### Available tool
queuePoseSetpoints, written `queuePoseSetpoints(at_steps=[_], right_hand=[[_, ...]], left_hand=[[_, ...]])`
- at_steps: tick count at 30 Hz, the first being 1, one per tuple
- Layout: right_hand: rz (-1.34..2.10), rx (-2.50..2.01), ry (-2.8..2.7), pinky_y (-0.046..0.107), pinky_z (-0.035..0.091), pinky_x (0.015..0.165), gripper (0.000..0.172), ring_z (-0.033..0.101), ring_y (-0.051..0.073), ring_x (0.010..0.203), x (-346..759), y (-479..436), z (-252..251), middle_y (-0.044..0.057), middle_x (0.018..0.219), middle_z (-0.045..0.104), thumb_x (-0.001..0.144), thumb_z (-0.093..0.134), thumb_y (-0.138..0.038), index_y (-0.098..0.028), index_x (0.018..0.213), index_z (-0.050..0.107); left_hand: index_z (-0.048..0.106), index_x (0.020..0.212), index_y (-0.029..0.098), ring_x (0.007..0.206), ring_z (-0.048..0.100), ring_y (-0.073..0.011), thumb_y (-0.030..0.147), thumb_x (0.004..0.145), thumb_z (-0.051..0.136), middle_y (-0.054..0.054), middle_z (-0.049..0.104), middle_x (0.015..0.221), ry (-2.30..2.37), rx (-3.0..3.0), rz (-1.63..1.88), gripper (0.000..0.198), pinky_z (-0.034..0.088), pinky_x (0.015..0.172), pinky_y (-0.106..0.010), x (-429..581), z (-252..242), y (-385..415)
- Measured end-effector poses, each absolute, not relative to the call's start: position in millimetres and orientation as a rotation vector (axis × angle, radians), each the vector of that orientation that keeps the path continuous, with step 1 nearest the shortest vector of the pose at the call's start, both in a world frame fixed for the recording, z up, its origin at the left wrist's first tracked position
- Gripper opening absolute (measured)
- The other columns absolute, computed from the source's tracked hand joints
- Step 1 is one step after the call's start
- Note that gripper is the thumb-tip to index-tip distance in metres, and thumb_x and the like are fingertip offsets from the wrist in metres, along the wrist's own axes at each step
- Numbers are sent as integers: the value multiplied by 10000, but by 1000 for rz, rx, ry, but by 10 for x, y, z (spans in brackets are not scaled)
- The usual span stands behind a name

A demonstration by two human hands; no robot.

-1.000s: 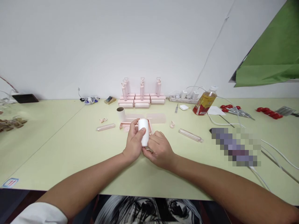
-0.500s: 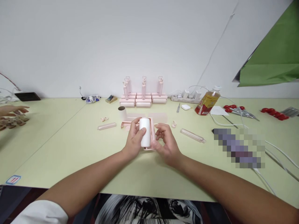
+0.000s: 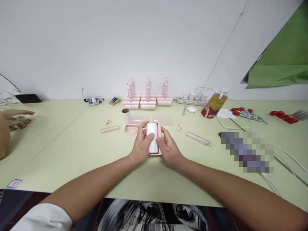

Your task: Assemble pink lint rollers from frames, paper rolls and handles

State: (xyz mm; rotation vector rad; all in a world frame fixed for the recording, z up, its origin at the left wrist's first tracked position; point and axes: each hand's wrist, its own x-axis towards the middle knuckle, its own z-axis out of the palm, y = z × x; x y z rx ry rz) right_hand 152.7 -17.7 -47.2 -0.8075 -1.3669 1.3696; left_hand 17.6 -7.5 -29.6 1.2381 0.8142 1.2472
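Note:
Between my hands, above the middle of the table, is a lint roller head: a white sticky roll (image 3: 152, 141) set in a pink frame (image 3: 159, 128). My left hand (image 3: 141, 144) is closed around its left side, thumb lying on the white roll. On the right side, my right hand (image 3: 169, 147) grips the pink frame, its thumb at the edge of the roll. The fingers behind the frame are hidden. Just beyond my hands lie another pink frame piece (image 3: 128, 127) and an upright white roll (image 3: 125, 116) with a brown core.
Assembled pink lint rollers (image 3: 148, 104) stand against the wall. Clear pink handle tubes lie left (image 3: 110, 129) and right (image 3: 198, 139). A drink bottle (image 3: 215, 104), power strip (image 3: 191, 102), white cables and a pixelated object (image 3: 245, 152) are to the right. Another person's hand (image 3: 16, 114) shows far left.
My right hand has closed in on the pink frame and now grips it. The lint roller head has shifted slightly right. The other person's arm at far left has come further into view.

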Motion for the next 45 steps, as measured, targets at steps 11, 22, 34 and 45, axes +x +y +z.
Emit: queuePoseSetpoints(at_steps=[11, 22, 34, 45], right_hand=[[560, -1448, -2134, 307, 410, 605, 483, 616, 222, 710, 1942, -74, -83, 60, 802, 690, 888, 525, -490, -180, 1258, 548], [415, -2378, -2121, 315, 432, 613, 411, 644, 290, 909, 2932, 314, 203, 137, 1099, 680, 698, 661, -368, -177, 1061, 640], [1124, -954, -1484, 331, 565, 538, 263, 629, 150, 574, 2391, 16, 223, -3, 795, 613, 753, 713, -333, -217, 923, 549], [1154, -845, -1392, 373, 603, 607, 270, 673, 166, 602, 2216, -48, 72, 4, 792, 637, 744, 757, -335, -198, 848, 549]], left_hand=[[362, 1309, 245, 828, 587, -185, 365, 703, 738, -34, 603, 999, 780, 1152, 1123, 724, 480, 698, -295, 87, -291, -21], [512, 1171, 239, 729, 551, -151, 292, 658, 715, 4, 594, 856, 691, 956, 1070, 553, 429, 638, -245, 27, -263, 36], [504, 1114, 224, 685, 566, -148, 281, 598, 786, 7, 611, 821, 718, 942, 1091, 591, 443, 621, -260, 3, -262, 57], [485, 1104, 207, 676, 560, -152, 279, 604, 757, 1, 597, 801, 696, 947, 1113, 574, 440, 593, -260, 0, -262, 44]])
